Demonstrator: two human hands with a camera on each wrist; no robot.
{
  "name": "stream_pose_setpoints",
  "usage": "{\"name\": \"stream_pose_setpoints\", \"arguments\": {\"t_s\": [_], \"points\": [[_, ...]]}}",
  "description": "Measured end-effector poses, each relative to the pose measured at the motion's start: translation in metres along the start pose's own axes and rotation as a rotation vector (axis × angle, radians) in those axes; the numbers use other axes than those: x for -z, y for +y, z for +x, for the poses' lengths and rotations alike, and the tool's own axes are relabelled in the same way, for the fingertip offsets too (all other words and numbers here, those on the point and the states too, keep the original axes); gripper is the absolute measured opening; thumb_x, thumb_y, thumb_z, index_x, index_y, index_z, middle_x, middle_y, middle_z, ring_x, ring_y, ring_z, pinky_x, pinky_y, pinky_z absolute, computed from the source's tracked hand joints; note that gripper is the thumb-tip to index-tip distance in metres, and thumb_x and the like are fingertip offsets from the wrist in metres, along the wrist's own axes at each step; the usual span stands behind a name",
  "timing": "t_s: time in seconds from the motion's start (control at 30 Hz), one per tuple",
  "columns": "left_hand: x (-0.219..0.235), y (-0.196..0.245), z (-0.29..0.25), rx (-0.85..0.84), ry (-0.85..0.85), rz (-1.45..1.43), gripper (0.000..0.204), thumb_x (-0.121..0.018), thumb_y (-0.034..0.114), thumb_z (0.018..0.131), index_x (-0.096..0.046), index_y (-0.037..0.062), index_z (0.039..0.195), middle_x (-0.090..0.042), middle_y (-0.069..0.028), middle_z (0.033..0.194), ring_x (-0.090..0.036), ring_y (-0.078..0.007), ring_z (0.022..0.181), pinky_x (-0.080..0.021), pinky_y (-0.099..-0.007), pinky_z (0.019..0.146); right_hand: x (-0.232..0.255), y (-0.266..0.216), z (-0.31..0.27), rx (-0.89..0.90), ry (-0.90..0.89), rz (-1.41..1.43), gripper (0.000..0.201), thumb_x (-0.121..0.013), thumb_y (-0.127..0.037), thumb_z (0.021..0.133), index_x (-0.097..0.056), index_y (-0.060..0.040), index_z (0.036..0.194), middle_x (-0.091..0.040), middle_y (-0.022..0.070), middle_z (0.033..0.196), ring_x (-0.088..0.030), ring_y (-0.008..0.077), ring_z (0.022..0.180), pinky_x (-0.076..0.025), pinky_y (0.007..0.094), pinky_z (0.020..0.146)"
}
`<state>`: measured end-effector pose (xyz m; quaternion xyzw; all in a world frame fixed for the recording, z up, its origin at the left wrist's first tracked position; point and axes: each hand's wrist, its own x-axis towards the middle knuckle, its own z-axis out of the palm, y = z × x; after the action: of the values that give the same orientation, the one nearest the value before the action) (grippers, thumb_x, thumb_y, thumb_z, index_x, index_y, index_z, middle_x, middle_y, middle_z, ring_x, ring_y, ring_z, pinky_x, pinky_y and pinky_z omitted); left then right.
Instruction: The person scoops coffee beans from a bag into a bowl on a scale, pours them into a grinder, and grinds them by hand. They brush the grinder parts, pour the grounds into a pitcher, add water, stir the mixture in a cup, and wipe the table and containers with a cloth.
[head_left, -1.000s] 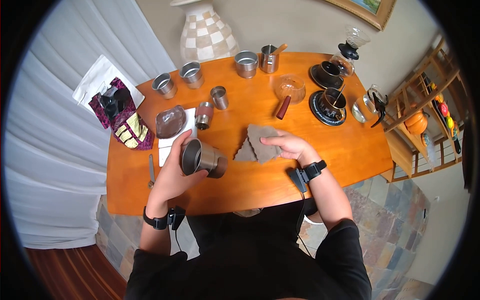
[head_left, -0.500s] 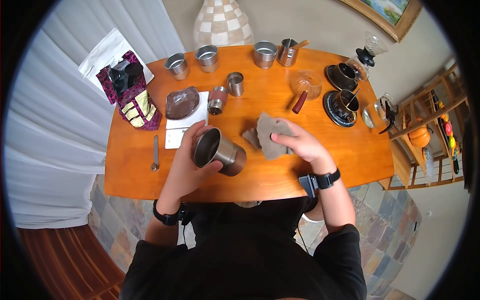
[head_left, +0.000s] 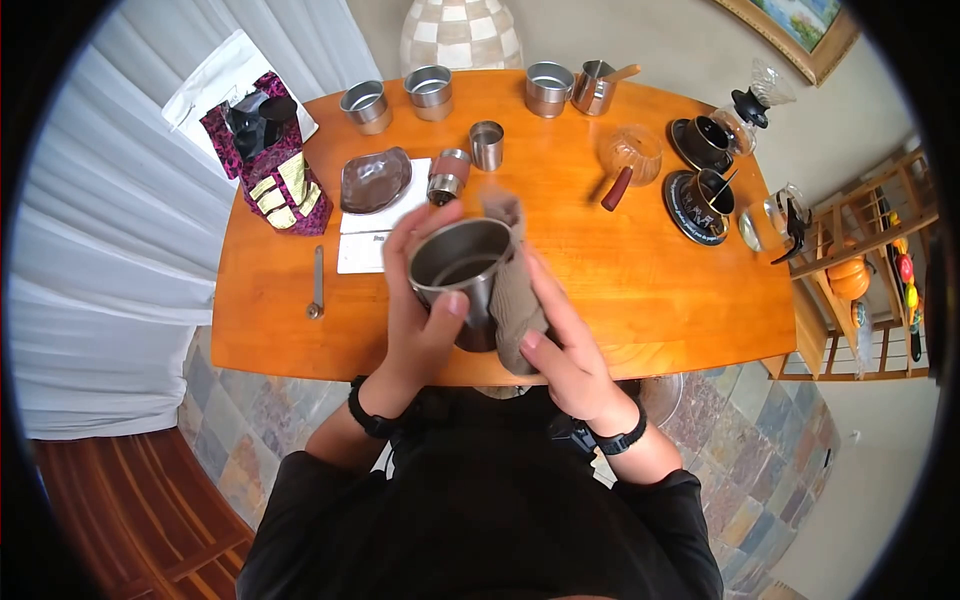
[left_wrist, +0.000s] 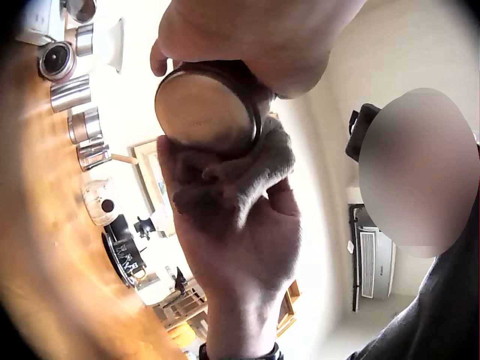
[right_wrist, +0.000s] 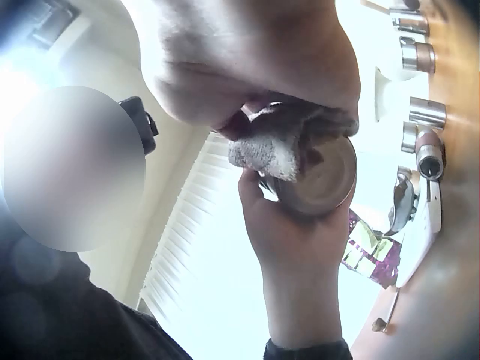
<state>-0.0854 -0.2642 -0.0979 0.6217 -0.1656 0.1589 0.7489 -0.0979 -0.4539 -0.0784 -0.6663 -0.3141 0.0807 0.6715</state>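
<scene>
A steel cup (head_left: 462, 262) is held above the table's near side, its mouth tilted up and toward the left. My left hand (head_left: 418, 318) grips it from the left, thumb on the outer wall near the rim. From the other side my right hand (head_left: 567, 352) holds a grey-brown cloth (head_left: 518, 300) against the cup's wall, the thumb pressing on the fabric. The cup's round base (left_wrist: 206, 111) faces the left wrist camera, with the bunched cloth (left_wrist: 247, 176) just below it. In the right wrist view the cloth (right_wrist: 266, 154) overlaps part of the base.
Beyond the hands lie a brown dish (head_left: 376, 181) on a white scale (head_left: 360, 250), a grinder (head_left: 449, 175) and a small steel cup (head_left: 487, 146). Several metal canisters (head_left: 430, 93) line the back. At right stand a glass pot (head_left: 632, 155) and black cups on saucers (head_left: 697, 207). A coffee bag (head_left: 265, 150) stands left.
My right hand has brought the cloth leftward onto the cup's side. The cup has moved right and now stands more upright. The head view has shifted slightly.
</scene>
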Motion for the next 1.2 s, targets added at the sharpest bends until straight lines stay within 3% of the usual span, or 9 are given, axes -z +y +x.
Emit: {"name": "stream_pose_setpoints", "arguments": {"t_s": [0.37, 0.53, 0.67, 0.83, 0.9, 0.93, 1.07, 1.13, 1.2], "points": [[-0.012, -0.011, 0.014, -0.057, -0.208, -0.075, 0.100, -0.075, 0.044, 0.084, -0.014, 0.0015, 0.152, -0.032, -0.0193, 0.154, -0.037, -0.0274, 0.140, -0.031, -0.0394, 0.114, -0.002, 0.025, 0.010, 0.054, 0.251, 0.257, 0.086, -0.055, -0.034, 0.095, -0.009, 0.0057, 0.156, -0.016, 0.0199, 0.163, -0.015, 0.0283, 0.152, -0.011, 0.0383, 0.122], [-0.031, 0.008, 0.004, 0.035, -0.136, 0.016, 0.079, -0.064, 0.031, 0.094, -0.017, 0.0012, 0.151, -0.036, -0.0138, 0.145, -0.043, -0.0223, 0.132, -0.035, -0.0385, 0.110, -0.007, 0.018, 0.011, 0.188, 0.410, 0.007, 0.107, -0.073, -0.033, 0.087, -0.001, 0.0075, 0.155, -0.026, 0.0247, 0.154, -0.031, 0.0304, 0.143, -0.027, 0.0406, 0.116], [-0.038, 0.013, 0.000, 0.026, -0.072, -0.161, 0.068, -0.055, 0.028, 0.098, -0.020, 0.0021, 0.149, -0.039, -0.0135, 0.143, -0.044, -0.0214, 0.130, -0.036, -0.0353, 0.109, -0.011, 0.033, 0.003, 0.309, 0.383, -0.473, 0.108, -0.073, -0.038, 0.087, -0.003, 0.0095, 0.154, -0.023, 0.0293, 0.156, -0.032, 0.0352, 0.143, -0.026, 0.0454, 0.116], [-0.030, 0.013, 0.002, 0.153, -0.044, -0.267, 0.077, -0.061, 0.034, 0.093, -0.019, 0.0026, 0.150, -0.047, -0.0145, 0.136, -0.051, -0.0214, 0.123, -0.037, -0.0347, 0.107, -0.019, 0.024, 0.010, 0.213, 0.413, -0.019, 0.095, -0.059, -0.048, 0.096, -0.009, 0.0095, 0.153, -0.024, 0.0261, 0.157, -0.030, 0.0353, 0.144, -0.023, 0.0451, 0.118], [-0.036, 0.017, 0.000, 0.131, -0.062, -0.339, 0.076, -0.062, 0.039, 0.089, -0.030, -0.0016, 0.145, -0.053, -0.0167, 0.131, -0.055, -0.0237, 0.117, -0.039, -0.0360, 0.105, -0.016, 0.025, 0.008, 0.163, 0.327, 0.496, 0.085, -0.050, -0.053, 0.099, -0.019, 0.0027, 0.155, -0.036, 0.0156, 0.153, -0.037, 0.0263, 0.141, -0.027, 0.0406, 0.117], [-0.032, 0.021, 0.002, 0.133, -0.062, -0.339, 0.076, -0.062, 0.039, 0.089, -0.030, -0.0016, 0.145, -0.053, -0.0167, 0.131, -0.055, -0.0237, 0.117, -0.039, -0.0360, 0.105, -0.013, 0.016, 0.006, 0.076, 0.343, 0.468, 0.079, -0.044, -0.053, 0.101, -0.021, 0.0015, 0.154, -0.038, 0.0138, 0.153, -0.038, 0.0260, 0.140, -0.027, 0.0402, 0.117], [-0.025, 0.022, 0.016, -0.199, -0.354, 0.136, 0.066, -0.049, 0.047, 0.091, -0.057, -0.0089, 0.124, -0.062, -0.0215, 0.117, -0.056, -0.0315, 0.112, -0.039, -0.0403, 0.099, -0.004, 0.009, -0.009, -0.079, 0.248, 0.615, 0.079, -0.027, -0.061, 0.102, -0.023, -0.0016, 0.154, -0.036, 0.0127, 0.156, -0.038, 0.0277, 0.141, -0.026, 0.0411, 0.119], [-0.025, 0.013, 0.016, -0.390, -0.231, 0.196, 0.067, -0.041, 0.050, 0.095, -0.057, -0.0087, 0.123, -0.059, -0.0236, 0.121, -0.056, -0.0347, 0.111, -0.040, -0.0431, 0.099, -0.005, 0.010, -0.010, -0.099, 0.211, 0.671, 0.081, -0.023, -0.063, 0.102, -0.022, -0.0022, 0.155, -0.035, 0.0129, 0.156, -0.037, 0.0284, 0.141, -0.026, 0.0416, 0.119], [-0.037, 0.011, -0.005, -0.176, 0.029, 0.010, 0.063, -0.033, 0.046, 0.102, -0.046, -0.0077, 0.133, -0.046, -0.0245, 0.132, -0.054, -0.0299, 0.112, -0.042, -0.0425, 0.101, -0.014, 0.012, -0.006, 0.016, 0.284, 0.606, 0.085, -0.024, -0.068, 0.099, -0.020, -0.0029, 0.155, -0.034, 0.0147, 0.156, -0.037, 0.0282, 0.142, -0.026, 0.0420, 0.119]]}}
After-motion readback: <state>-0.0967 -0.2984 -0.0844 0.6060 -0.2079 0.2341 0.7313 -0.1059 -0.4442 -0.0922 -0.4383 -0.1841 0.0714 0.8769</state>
